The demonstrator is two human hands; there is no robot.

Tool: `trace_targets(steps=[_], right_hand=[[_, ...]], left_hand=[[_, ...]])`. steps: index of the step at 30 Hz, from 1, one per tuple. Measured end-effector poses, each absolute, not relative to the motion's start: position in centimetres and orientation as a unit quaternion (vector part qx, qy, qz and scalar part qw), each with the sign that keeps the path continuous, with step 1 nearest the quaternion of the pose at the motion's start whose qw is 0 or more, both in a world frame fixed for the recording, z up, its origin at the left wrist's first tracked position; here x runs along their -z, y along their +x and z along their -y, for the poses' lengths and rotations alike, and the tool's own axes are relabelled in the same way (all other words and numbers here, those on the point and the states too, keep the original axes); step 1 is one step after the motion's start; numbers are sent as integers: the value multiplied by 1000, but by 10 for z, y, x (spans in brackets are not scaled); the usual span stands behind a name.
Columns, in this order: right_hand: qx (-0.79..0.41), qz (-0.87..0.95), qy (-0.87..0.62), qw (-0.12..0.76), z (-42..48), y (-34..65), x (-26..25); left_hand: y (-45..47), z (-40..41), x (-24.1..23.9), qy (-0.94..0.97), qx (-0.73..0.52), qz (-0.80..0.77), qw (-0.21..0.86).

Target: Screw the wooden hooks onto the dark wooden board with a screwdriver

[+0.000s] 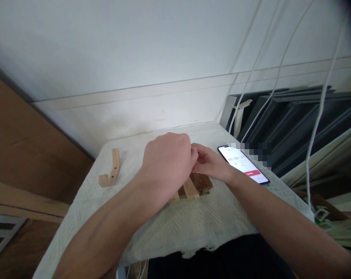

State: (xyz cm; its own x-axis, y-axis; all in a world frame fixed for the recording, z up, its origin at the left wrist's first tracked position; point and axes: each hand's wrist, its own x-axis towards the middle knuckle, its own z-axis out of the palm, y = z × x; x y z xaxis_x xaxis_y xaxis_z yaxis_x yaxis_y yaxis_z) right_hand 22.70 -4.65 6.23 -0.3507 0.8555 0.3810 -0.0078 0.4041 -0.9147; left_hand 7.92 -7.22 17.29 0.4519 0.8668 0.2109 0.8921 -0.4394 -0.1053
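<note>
My left hand [170, 159] is closed, the back of it toward me, and it meets my right hand [209, 162] above the middle of the table. The fingertips of my right hand are pinched together against my left. Whatever they grip is hidden between the hands. Just below them lies a brown rough-edged block [203, 183], with a pale wooden strip [191, 189] across it. A second pale wooden piece [174, 198] shows partly beside my left wrist. To the left, a wooden hook [114, 172] with two dark holes lies on the cloth.
A white patterned cloth [219, 217] covers the table. A phone [242, 164] showing a timer lies to the right, beside my right wrist. White cables [317, 128] hang at the right, before dark stacked panels [303, 124]. A white wall [140, 112] rises behind the table.
</note>
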Motion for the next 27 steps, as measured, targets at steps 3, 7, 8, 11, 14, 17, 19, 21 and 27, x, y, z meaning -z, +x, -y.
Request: trace_targets(steps=[3, 7, 8, 11, 14, 17, 19, 21, 27], right_hand=[[-469, 699, -283, 461, 47, 227, -64], [-433, 713, -303, 461, 47, 227, -64], [-425, 708, -316, 466, 47, 227, -63], [-421, 698, -329, 477, 47, 225, -64], [-460, 697, -287, 469, 48, 226, -67], [-478, 698, -275, 456, 47, 229, -68], [-457, 704, -301, 454, 47, 229, -66], [-430, 706, -323, 461, 46, 228, -64], [-422, 728, -279, 462, 46, 227, -65]], left_hand=[[79, 74, -172, -858, 61, 502, 86], [79, 76, -172, -864, 68, 495, 69], [80, 77, -172, -859, 67, 503, 68], [81, 78, -175, -850, 52, 520, 70], [80, 77, -176, -851, 39, 518, 74], [79, 76, -175, -853, 45, 514, 78], [78, 75, -175, -857, 46, 508, 77], [77, 73, -174, -863, 53, 497, 78], [76, 70, -173, -870, 67, 484, 64]])
